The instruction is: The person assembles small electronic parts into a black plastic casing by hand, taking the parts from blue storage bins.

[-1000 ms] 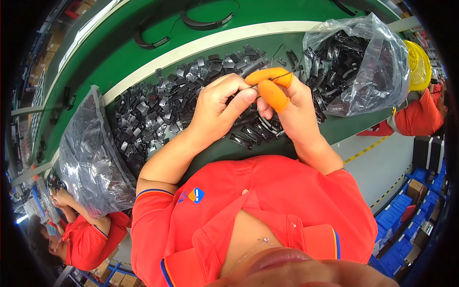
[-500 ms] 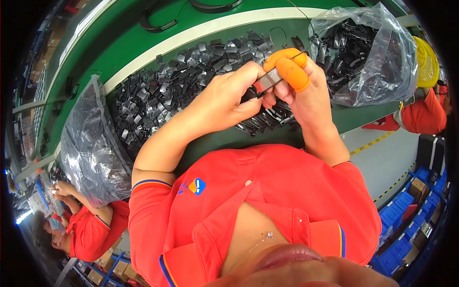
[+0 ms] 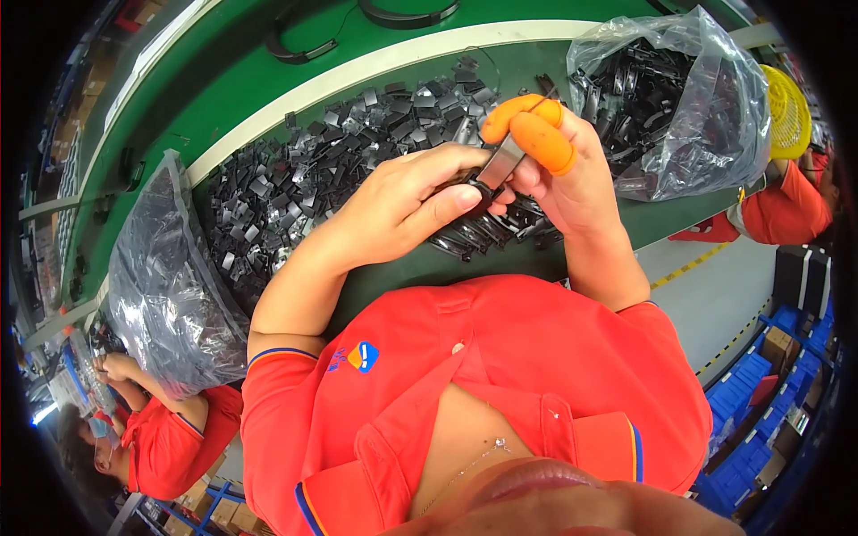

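Observation:
Between my two hands is a slim black part with a shiny grey strip (image 3: 502,167), held at a slant. My left hand (image 3: 416,196) is closed on its dark lower end, the thumb pressed against it. At its upper end, the orange-covered thumb and forefinger of my right hand (image 3: 576,179) pinch it; a thin dark wire shows beside those fingertips. The fingers hide much of the part. Under and behind my hands lies a wide heap of small black flat pieces (image 3: 313,170). Just below my hands rests a row of curved glossy black parts (image 3: 465,234).
A clear bag of black parts (image 3: 706,134) stands at the right, a greyish plastic bag (image 3: 170,277) at the left. Curved black bands (image 3: 304,55) lie on the green surface beyond a pale rail (image 3: 393,55). A yellow basket (image 3: 786,112) and co-workers (image 3: 179,438) are at the sides.
The held part has tilted more upright. My left thumb has come round onto its dark end, while my right fingers keep their pinch. The whole view has shifted slightly.

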The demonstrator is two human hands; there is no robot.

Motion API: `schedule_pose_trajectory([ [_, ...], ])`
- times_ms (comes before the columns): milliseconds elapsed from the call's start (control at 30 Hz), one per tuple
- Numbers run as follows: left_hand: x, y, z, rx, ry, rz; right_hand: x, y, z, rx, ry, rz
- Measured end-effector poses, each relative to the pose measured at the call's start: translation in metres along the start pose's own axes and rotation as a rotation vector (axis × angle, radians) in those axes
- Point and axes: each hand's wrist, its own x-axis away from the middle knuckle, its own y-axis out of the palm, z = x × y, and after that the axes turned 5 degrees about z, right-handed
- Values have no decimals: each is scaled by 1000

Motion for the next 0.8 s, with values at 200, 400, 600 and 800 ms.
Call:
schedule_pose_trajectory([
  [200, 15, -33, 8, 612, 237, 226, -16, -31, -24, 220, -204, 153],
  [400, 16, -73, 28, 1759, 422, -107, -62, -82, 9, 724, -52, 206],
  [600, 11, -73, 19, 1716, 370, -138, -113, -91, 37, 1242, -374, 5],
  [800, 19, -56, 23, 1583, 333, 91, -145, -97, 41, 1380, -562, -327],
])
